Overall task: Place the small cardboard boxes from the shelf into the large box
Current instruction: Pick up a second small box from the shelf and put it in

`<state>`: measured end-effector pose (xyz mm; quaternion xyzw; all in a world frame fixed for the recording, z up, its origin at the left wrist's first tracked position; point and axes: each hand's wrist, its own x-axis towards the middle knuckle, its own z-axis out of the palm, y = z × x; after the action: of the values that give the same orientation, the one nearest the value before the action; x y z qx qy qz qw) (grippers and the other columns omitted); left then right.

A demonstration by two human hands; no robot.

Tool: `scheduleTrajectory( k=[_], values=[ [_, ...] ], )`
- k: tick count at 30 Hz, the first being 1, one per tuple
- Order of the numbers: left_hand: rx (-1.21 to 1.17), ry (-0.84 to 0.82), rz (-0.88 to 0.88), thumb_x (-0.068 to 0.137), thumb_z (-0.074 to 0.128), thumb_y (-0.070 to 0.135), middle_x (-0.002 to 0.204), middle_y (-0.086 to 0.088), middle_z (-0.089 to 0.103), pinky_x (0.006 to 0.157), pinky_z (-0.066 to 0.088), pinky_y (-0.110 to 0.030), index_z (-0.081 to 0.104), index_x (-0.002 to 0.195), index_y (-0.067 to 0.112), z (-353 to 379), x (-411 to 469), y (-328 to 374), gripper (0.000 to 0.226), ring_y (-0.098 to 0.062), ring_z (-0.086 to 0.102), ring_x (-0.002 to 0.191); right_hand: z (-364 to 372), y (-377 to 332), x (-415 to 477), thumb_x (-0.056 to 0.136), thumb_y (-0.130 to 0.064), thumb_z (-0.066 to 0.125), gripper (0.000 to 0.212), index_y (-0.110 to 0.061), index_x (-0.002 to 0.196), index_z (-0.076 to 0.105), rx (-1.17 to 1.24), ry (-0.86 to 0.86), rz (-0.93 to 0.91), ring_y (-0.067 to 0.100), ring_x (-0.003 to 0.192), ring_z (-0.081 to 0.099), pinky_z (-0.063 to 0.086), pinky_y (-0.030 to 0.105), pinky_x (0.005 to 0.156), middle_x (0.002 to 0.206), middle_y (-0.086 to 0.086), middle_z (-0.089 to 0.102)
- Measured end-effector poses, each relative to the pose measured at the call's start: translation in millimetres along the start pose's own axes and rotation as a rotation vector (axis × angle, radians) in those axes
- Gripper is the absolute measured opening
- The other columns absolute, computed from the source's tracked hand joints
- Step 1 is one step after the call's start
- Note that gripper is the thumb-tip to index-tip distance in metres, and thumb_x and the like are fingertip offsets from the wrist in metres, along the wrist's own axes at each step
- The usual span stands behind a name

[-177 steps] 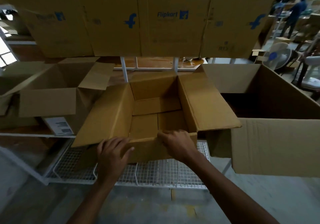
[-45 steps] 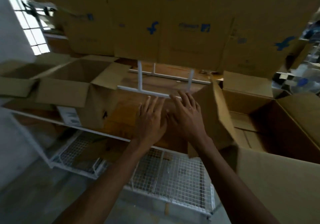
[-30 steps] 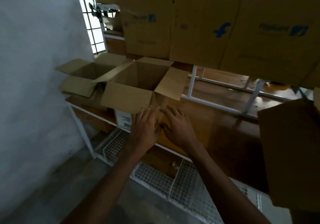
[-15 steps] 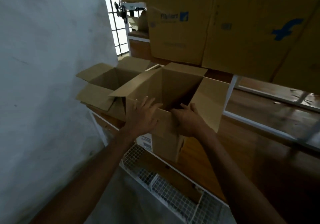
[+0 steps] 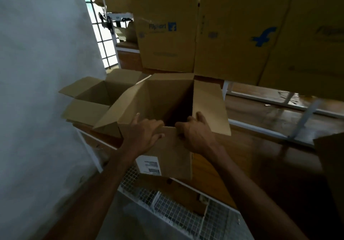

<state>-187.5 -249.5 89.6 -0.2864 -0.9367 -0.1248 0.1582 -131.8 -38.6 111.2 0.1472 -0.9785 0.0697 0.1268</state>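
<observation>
An open small cardboard box [image 5: 173, 158] with a white label stands at the front edge of the wooden shelf [image 5: 260, 137], flaps spread. My left hand [image 5: 143, 133] grips its near rim, fingers curled over the edge. My right hand [image 5: 197, 133] grips the same rim just to the right. A second open small box [image 5: 96, 98] sits behind it to the left, against the wall. A corner of the large box [image 5: 331, 161] shows at the right edge.
Tall printed cartons [image 5: 167, 26] stand on the shelf level above. A white wall [image 5: 41, 72] closes the left side. A wire-mesh rack [image 5: 182, 217] with a flat cardboard piece [image 5: 173, 191] lies below the shelf. White frame bars [image 5: 275, 102] cross the shelf behind.
My view swung left from the large box to the shelf's left end. Both hands moved onto the labelled small box, and their fingers have closed over its near rim.
</observation>
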Motion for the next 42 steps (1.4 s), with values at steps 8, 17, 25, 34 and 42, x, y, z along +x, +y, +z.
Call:
scheduleTrajectory(
  k=[8, 17, 25, 34, 42],
  values=[
    [-0.005, 0.289, 0.145, 0.093, 0.071, 0.034, 0.103, 0.002, 0.068, 0.088, 0.038, -0.045, 0.063, 0.114, 0.026, -67, -61, 96, 0.024, -0.026, 0.064, 0.096, -84, -31, -109, 0.09, -0.028, 0.061, 0.013, -0.029, 0.103, 0.057, -0.153, 0.179, 0.025, 0.025, 0.108, 0.056, 0.017, 0.06, 0.116, 0.092, -0.002, 0.066],
    [-0.077, 0.487, 0.3, 0.091, 0.072, 0.036, 0.103, 0.006, 0.067, 0.089, 0.037, -0.043, 0.063, 0.115, 0.03, -139, -108, 200, 0.026, -0.024, 0.061, 0.099, -193, -57, -229, 0.088, -0.026, 0.064, 0.019, -0.031, 0.106, 0.059, -0.248, 0.305, 0.08, 0.023, 0.114, 0.056, 0.011, 0.058, 0.12, 0.095, -0.004, 0.069],
    [-0.163, 0.682, 0.407, 0.087, 0.075, 0.029, 0.099, 0.003, 0.068, 0.087, 0.039, -0.046, 0.068, 0.112, 0.027, -202, -112, 309, 0.026, -0.027, 0.062, 0.096, -295, -57, -316, 0.085, -0.025, 0.066, 0.019, -0.028, 0.102, 0.06, -0.472, 0.436, 0.161, 0.03, 0.114, 0.059, 0.016, 0.06, 0.119, 0.093, -0.001, 0.073],
    [-0.204, 0.84, 0.543, 0.086, 0.073, 0.025, 0.1, 0.004, 0.069, 0.086, 0.026, -0.04, 0.069, 0.115, 0.027, -219, -107, 465, 0.029, -0.026, 0.062, 0.098, -371, -2, -440, 0.087, -0.024, 0.063, 0.022, -0.019, 0.108, 0.064, -0.597, 0.55, 0.242, 0.034, 0.117, 0.059, 0.016, 0.065, 0.117, 0.099, 0.009, 0.074],
    [-0.275, 0.908, 0.636, 0.085, 0.075, 0.028, 0.097, 0.005, 0.069, 0.084, 0.025, -0.038, 0.071, 0.113, 0.026, -186, -100, 653, 0.027, -0.024, 0.063, 0.094, -419, 115, -582, 0.085, -0.017, 0.072, 0.022, -0.018, 0.105, 0.064, -0.664, 0.595, 0.289, 0.032, 0.116, 0.056, 0.018, 0.065, 0.116, 0.097, 0.01, 0.072]
  ],
)
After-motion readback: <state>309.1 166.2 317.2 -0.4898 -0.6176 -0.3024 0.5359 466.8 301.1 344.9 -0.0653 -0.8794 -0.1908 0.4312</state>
